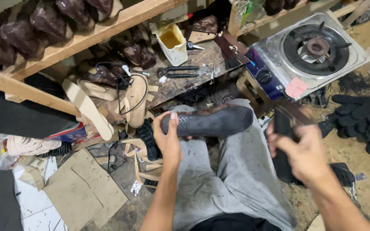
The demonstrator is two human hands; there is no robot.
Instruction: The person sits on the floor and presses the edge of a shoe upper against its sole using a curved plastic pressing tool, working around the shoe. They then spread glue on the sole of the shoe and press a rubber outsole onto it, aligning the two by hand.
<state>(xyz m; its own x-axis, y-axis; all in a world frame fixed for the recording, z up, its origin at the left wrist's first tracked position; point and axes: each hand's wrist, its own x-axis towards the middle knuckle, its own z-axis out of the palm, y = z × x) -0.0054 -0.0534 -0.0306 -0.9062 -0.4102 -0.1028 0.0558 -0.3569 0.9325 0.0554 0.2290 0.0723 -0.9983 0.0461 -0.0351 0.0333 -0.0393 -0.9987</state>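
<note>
While gripped at its heel end by the left hand point(168, 139), black sole point(208, 122) held level over the grey-trousered knees point(236, 167).
Tread turned up for access — right hand point(302, 156) closed round a dark, blurred piece point(284, 128), kind unclear; gas stove point(307, 53) beyond.

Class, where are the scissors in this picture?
In the head view the scissors lie on the wooden workbench, upper centre, below the glue container and left of the gas stove.
</note>
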